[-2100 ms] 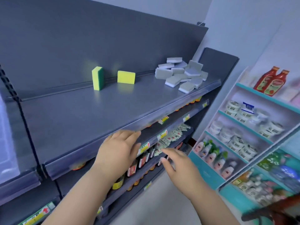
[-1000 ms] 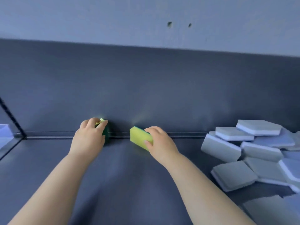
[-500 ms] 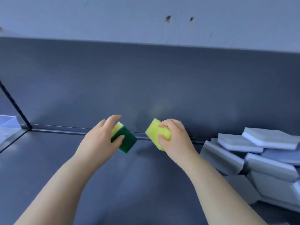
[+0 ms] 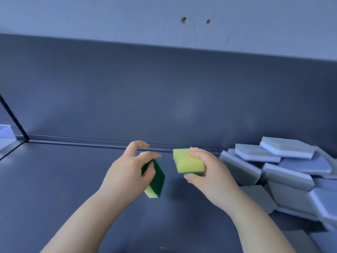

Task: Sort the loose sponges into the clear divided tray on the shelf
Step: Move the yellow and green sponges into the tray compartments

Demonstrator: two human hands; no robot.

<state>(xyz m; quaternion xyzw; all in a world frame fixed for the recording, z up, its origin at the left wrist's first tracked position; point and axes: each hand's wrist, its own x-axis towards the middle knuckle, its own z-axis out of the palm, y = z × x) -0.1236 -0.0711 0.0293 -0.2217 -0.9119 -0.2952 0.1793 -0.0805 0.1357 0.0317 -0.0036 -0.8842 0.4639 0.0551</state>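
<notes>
My left hand grips a yellow-and-green sponge above the dark shelf, green scouring face turned toward me. My right hand holds a second yellow-and-green sponge, yellow side up, thumb under its green layer. Both sponges are lifted clear of the shelf, a small gap between them. A corner of the clear tray shows at the far left edge, beyond a thin black upright.
A loose heap of several grey-and-white sponges fills the right side of the shelf, close beside my right forearm. The dark back panel rises behind the hands. A black upright divides the shelf bays at left.
Both hands went from the shelf's front edge to the two sponges at the back and picked them up. Since half a second ago, both have drawn nearer to me with them.
</notes>
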